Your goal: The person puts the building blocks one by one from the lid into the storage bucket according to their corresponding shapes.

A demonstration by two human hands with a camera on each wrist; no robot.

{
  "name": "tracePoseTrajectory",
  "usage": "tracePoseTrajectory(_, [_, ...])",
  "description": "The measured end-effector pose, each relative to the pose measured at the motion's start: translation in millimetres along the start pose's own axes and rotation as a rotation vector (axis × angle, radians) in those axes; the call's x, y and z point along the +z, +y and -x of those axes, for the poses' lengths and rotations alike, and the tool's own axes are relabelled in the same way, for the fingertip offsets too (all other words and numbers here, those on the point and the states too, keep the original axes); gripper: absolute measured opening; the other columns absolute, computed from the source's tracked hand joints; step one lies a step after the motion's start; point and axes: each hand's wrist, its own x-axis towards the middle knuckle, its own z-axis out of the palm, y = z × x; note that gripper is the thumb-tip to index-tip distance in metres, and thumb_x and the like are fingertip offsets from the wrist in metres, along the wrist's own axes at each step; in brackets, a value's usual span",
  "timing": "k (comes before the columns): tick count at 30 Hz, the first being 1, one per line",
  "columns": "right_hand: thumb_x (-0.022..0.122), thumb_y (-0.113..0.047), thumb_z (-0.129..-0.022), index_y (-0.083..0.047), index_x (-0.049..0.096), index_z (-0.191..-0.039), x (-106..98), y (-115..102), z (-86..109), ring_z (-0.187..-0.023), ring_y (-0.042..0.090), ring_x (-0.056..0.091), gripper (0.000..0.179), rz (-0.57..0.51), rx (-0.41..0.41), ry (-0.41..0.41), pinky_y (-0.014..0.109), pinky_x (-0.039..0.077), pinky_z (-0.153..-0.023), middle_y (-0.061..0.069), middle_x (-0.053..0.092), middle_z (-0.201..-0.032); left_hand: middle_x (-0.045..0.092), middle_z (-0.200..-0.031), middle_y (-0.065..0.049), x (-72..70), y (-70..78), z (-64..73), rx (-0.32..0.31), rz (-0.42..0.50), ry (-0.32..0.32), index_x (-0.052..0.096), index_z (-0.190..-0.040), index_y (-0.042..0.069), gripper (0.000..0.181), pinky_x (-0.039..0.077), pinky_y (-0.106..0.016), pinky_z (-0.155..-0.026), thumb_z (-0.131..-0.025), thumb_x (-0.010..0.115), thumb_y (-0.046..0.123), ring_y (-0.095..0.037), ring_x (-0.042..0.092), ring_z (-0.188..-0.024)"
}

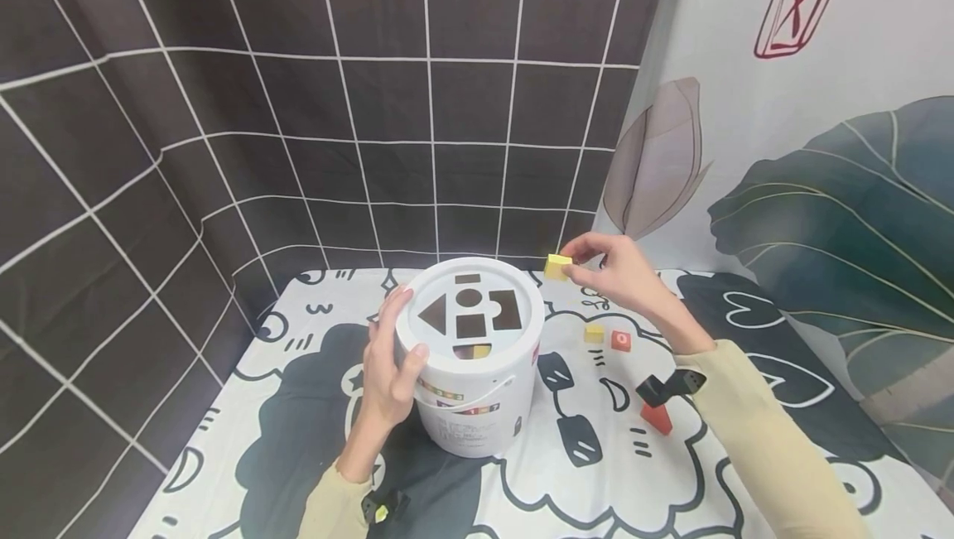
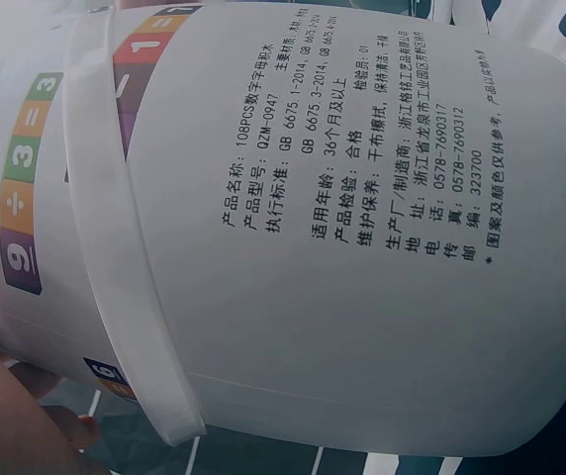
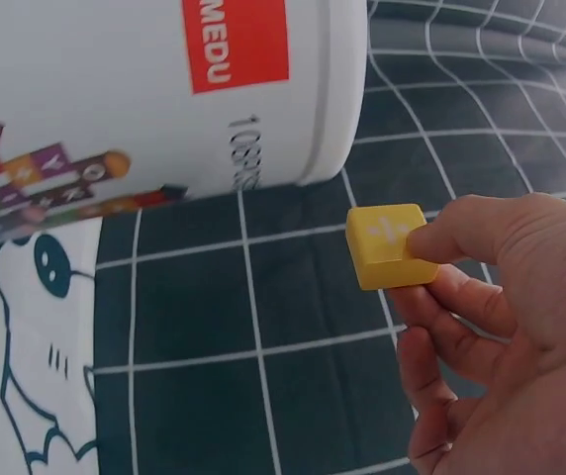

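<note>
Fingers of the right hand [image 1: 622,274] pinch a block [image 1: 557,267], the bucket [image 1: 477,406] near and left of their tips, while the left hand [image 1: 387,365] rests extended fingers on its rim [image 1: 538,322]: apparently a posting step, calling next for squaring the block over a hole [image 1: 471,325].

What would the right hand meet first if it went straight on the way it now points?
Led by the pinched yellow block, the right hand would probably meet the rim of the white bucket lid first; depth is unclear, so it might instead pass above or behind.
</note>
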Motion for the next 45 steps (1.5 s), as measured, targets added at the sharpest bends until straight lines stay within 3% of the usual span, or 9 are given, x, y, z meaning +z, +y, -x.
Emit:
tracePoseTrajectory(9, [0.072, -0.01, -0.086, -0.005, 0.072, -0.101, 9.6, -31.4, -26.0, -0.078, 0.021, 0.059, 0.016, -0.047, -0.055, -0.035, 0.031, 0.044, -0.065, 0.004, 0.068, -0.088, 0.05, -0.146, -0.017, -1.0, -1.3, 0.0, 0.009, -0.009, 0.003, 0.051, -0.141, 0.0, 0.068, 0.018, -0.075, -0.102, -0.079, 0.049, 0.028, -0.038, 0.04, -0.139])
tracePoseTrajectory(15, [0.072, -0.009, -0.085, -0.005, 0.073, -0.1, 23.8, -45.8, -42.3, -0.082, 0.019, 0.063, 0.016, -0.059, -0.111, -0.069, 0.034, 0.047, -0.073, 0.003, 0.07, -0.088, 0.05, -0.147, -0.017, -1.2, -0.2, -0.7, 0.004, -0.005, -0.003, 0.051, -0.141, 0.001, 0.067, 0.017, -0.075, -0.103, -0.08, 0.049, 0.029, -0.037, 0.04, -0.139])
tracePoseTrajectory(32, [0.074, -0.006, -0.082, -0.004, 0.075, -0.097, 59.3, -56.7, -59.2, -0.087, 0.023, 0.062, 0.016, -0.088, -0.163, -0.137, 0.038, 0.047, -0.083, 0.002, 0.07, -0.085, 0.049, -0.147, -0.016, -0.1, -0.2, -1.5, -0.014, 0.0, -0.019, 0.05, -0.141, 0.0, 0.067, 0.016, -0.074, -0.103, -0.08, 0.049, 0.029, -0.036, 0.038, -0.14])
tracePoseTrajectory(45, [0.074, -0.008, -0.083, -0.005, 0.075, -0.1, 71.0, -54.1, -61.0, -0.089, 0.021, 0.062, 0.018, -0.07, -0.13, -0.177, 0.042, 0.047, -0.087, 0.002, 0.072, -0.091, 0.049, -0.148, -0.016, -0.3, -0.9, -0.4, -0.019, -0.009, -0.017, 0.051, -0.141, 0.0, 0.067, 0.016, -0.074, -0.104, -0.08, 0.049, 0.028, -0.036, 0.037, -0.141])
